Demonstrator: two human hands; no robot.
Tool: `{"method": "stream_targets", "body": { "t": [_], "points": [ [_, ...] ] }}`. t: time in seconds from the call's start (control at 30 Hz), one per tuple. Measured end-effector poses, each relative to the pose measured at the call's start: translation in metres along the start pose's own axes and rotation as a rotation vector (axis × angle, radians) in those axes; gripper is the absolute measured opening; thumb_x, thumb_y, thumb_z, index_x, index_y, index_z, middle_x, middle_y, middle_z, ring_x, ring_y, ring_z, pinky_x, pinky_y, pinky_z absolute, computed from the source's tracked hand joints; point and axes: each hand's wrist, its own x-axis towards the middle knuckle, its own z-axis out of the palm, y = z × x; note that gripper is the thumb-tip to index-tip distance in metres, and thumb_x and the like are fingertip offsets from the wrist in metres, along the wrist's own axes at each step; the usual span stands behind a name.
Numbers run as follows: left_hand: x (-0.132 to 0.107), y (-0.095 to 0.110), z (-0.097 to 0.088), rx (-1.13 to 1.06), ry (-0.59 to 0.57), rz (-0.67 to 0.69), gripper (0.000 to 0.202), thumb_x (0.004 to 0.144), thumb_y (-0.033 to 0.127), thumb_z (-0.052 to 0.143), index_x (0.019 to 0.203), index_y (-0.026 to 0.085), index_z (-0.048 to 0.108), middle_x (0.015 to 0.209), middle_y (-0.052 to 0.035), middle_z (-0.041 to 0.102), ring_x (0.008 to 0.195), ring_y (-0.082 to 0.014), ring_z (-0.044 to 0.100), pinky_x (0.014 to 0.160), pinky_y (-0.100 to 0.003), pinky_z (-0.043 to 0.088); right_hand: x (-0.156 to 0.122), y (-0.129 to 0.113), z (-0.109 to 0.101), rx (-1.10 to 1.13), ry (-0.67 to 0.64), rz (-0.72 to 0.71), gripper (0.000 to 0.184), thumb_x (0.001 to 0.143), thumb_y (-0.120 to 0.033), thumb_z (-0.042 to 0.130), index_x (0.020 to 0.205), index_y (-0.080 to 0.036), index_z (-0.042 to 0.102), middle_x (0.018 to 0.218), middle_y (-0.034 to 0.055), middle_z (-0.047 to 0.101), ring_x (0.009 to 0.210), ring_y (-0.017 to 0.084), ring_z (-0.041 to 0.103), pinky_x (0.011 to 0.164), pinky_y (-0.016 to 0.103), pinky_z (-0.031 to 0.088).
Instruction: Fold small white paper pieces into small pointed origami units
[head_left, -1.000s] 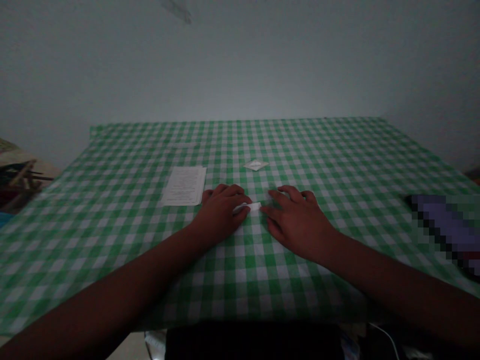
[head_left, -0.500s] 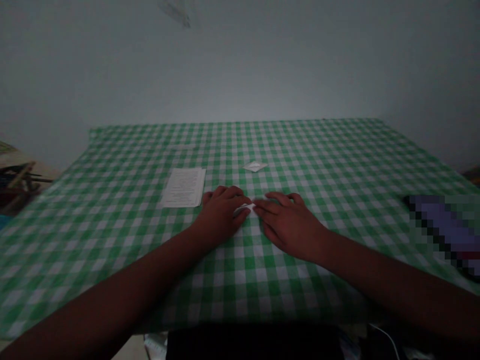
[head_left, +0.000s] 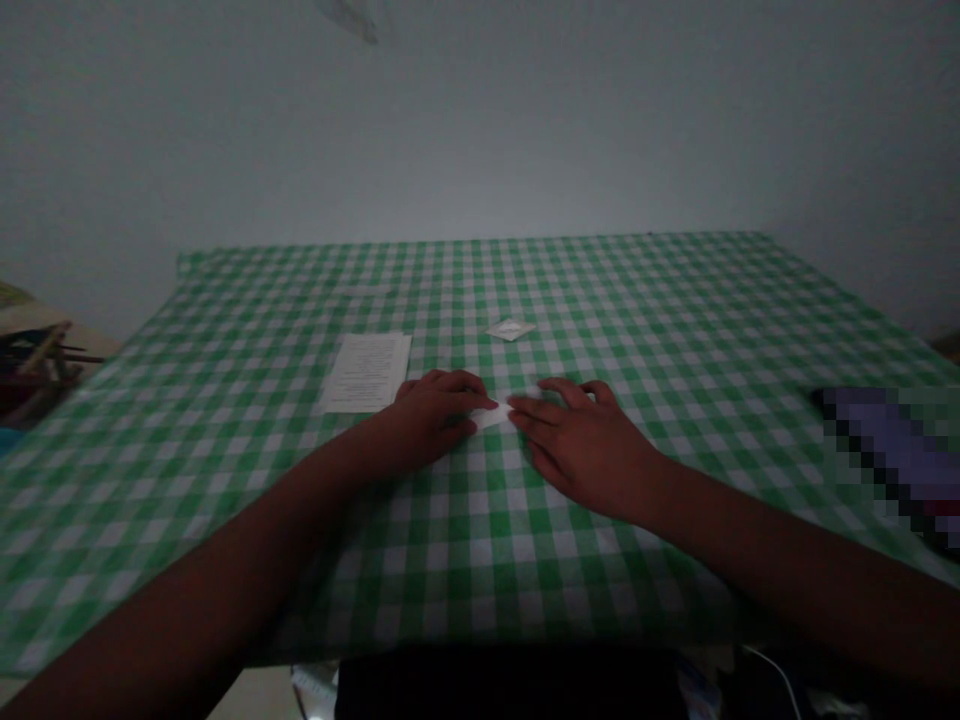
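Observation:
A small piece of folded white paper [head_left: 493,414] lies on the checked cloth between my hands. My left hand [head_left: 431,420] grips its left part, index finger on top and thumb at the near side, partly covering it. At the paper's right tip, the outstretched fingertips of my right hand [head_left: 577,440] touch or nearly touch it; the other fingers are spread and rest low over the cloth. Farther back lies a small diamond-shaped folded paper [head_left: 511,329]. Just beyond my left hand is a stack of printed paper sheets [head_left: 367,372].
A green and white checked tablecloth [head_left: 480,560] covers the table, which reaches a plain wall [head_left: 480,120]. At the right edge lies a dark, pixelated flat object [head_left: 885,440]. Dark clutter [head_left: 37,370] stands off the table at far left.
My left hand has slid slightly left and its thumb has drawn back, so more of the paper shows. The right hand stays almost in place.

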Motion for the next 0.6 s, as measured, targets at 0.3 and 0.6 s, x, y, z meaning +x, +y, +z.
{"method": "stream_targets", "body": {
  "t": [0.3,0.6],
  "points": [
    [-0.005,-0.014,-0.007,-0.003,-0.075,0.104,0.041,0.095,0.021,0.053,0.134,0.032,0.056,0.145,-0.0049,0.049,0.133,-0.0241,0.045,0.111,-0.046,0.038,0.003,-0.005,0.0,-0.001,0.021,-0.035,0.042,0.098,-0.031,0.042,0.136,-0.02,0.056,0.152,0.0074,0.046,0.137,0.038,0.032,0.098,0.059,0.036],
    [-0.005,-0.014,-0.008,0.002,-0.078,0.112,0.044,0.093,0.019,0.054,0.135,0.033,0.055,0.145,-0.0041,0.049,0.135,-0.0245,0.044,0.112,-0.047,0.036,0.006,-0.012,0.001,0.02,0.014,0.009,0.04,0.097,-0.041,0.045,0.134,-0.033,0.058,0.16,0.0086,0.031,0.143,0.041,0.025,0.098,0.065,0.034]
  ]
}}
